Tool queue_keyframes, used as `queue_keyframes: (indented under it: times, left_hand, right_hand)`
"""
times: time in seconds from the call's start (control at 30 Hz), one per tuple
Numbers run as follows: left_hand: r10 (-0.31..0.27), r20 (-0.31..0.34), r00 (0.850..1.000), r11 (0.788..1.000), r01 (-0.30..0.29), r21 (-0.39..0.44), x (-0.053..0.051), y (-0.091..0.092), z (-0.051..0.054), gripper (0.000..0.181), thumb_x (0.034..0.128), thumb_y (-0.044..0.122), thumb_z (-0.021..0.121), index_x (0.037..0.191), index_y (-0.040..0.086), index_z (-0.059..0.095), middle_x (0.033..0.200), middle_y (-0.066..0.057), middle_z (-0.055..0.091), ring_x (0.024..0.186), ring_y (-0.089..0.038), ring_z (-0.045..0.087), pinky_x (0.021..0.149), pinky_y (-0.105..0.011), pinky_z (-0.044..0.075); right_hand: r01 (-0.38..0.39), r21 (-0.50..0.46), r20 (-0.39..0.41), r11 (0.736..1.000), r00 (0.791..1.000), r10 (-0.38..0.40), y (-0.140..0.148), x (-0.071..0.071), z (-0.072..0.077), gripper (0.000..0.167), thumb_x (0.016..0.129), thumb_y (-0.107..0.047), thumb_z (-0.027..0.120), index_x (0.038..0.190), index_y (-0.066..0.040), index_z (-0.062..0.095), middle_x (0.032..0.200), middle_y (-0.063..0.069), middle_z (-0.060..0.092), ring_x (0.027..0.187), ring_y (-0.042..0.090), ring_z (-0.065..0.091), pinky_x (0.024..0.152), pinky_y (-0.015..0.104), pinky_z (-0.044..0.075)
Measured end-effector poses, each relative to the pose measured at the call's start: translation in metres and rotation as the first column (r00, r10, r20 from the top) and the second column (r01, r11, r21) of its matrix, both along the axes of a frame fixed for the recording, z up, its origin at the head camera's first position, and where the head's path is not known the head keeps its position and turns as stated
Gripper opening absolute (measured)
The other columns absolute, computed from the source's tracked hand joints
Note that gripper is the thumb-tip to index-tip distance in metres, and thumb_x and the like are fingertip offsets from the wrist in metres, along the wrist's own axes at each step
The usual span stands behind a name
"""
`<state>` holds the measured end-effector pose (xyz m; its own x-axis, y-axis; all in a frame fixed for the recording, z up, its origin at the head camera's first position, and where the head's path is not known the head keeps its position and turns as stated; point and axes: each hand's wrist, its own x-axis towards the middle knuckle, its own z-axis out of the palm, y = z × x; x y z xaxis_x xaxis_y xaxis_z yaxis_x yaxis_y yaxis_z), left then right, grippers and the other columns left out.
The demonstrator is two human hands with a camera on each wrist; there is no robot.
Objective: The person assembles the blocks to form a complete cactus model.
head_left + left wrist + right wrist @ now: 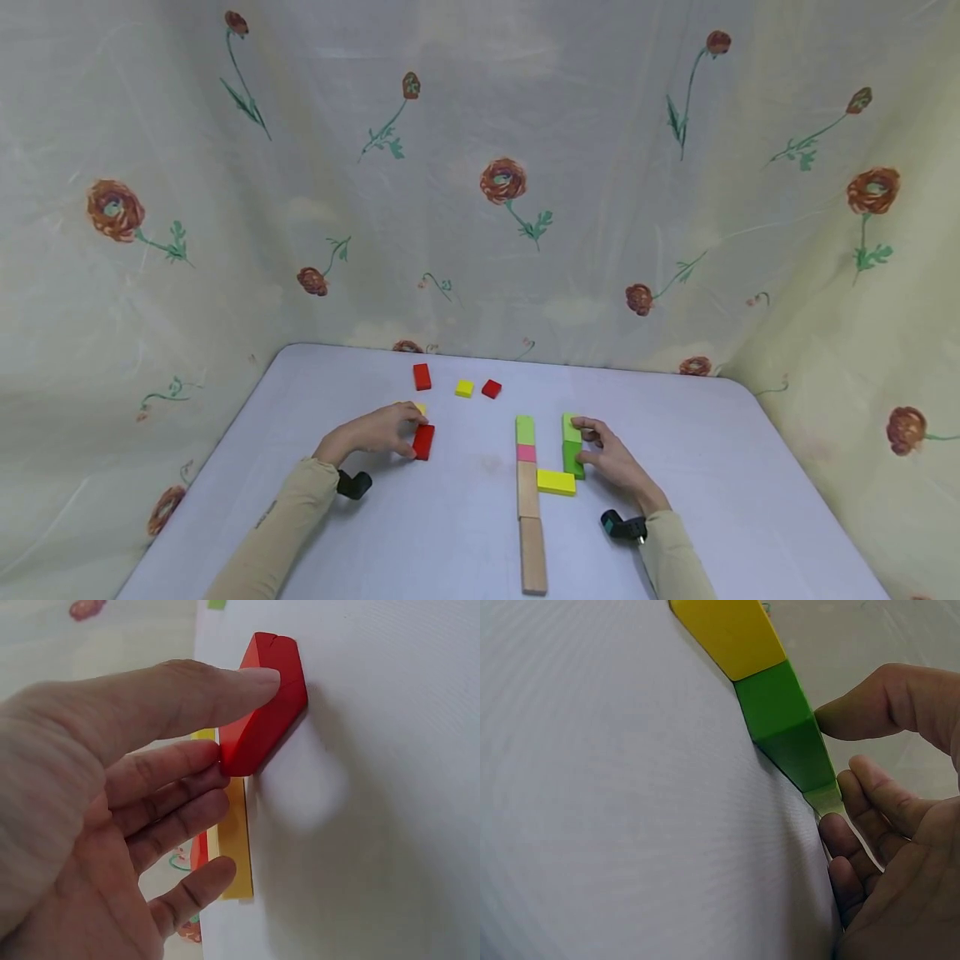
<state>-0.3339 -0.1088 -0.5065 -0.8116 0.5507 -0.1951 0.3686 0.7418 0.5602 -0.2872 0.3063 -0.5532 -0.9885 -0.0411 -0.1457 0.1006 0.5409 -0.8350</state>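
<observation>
My left hand (385, 429) pinches a red block (423, 442) on the table's left half, with the thumb along it and the fingertips at its end. Just behind it, a yellow block (238, 847) is partly hidden by that hand. My right hand (613, 457) touches two blocks lying end to end: its thumb meets the dark green block (573, 460), and the fingertips rest by the light green block (571, 427). A yellow block (556, 482) lies crosswise against the dark green one's near end, joining it to a column of blocks on the left.
That column has a light green block (525, 430), a pink block (527, 453) and two wooden blocks (528, 490) in line. Farther back lie a red block (422, 377), a small yellow block (464, 388) and a small red block (492, 389). A flowered curtain (450, 208) surrounds the white table (450, 533).
</observation>
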Motion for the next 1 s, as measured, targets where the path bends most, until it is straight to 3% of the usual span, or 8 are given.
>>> queue_keyframes:
  times: [0.3,0.47,1.0]
  left_hand:
    - [0.042,0.000,0.999,0.999,-0.042,0.004,0.001,0.006,-0.001,0.050,0.0781,0.023,0.081,0.124,0.013,0.064,0.124,-0.003,0.055,0.112,-0.018,0.049,0.098,-0.039,0.047]
    - [0.017,-0.041,0.999,0.999,-0.015,0.032,0.001,0.013,-0.001,0.050,0.0781,0.022,0.081,0.123,0.008,0.064,0.119,-0.005,0.057,0.108,-0.018,0.051,0.096,-0.039,0.047]
    - [0.014,-0.061,0.998,1.000,-0.013,0.007,-0.009,0.059,-0.007,0.052,0.0795,0.026,0.080,0.126,0.009,0.062,0.120,-0.003,0.059,0.106,-0.016,0.052,0.095,-0.035,0.049]
  right_hand:
    - [-0.010,0.005,-0.022,1.000,1.000,0.010,0.000,0.000,-0.002,0.064,0.081,-0.009,0.066,0.141,-0.013,0.042,0.144,0.010,0.044,0.128,0.032,0.038,0.109,0.058,0.028]
    - [-0.007,0.000,-0.016,1.000,1.000,0.007,0.001,-0.001,-0.003,0.064,0.082,-0.009,0.066,0.141,-0.014,0.042,0.144,0.009,0.044,0.128,0.031,0.037,0.109,0.057,0.028]
    - [0.002,0.007,-0.024,1.000,1.000,-0.002,0.000,0.000,-0.002,0.064,0.081,-0.008,0.065,0.141,-0.013,0.041,0.143,0.010,0.044,0.128,0.031,0.039,0.108,0.057,0.031]
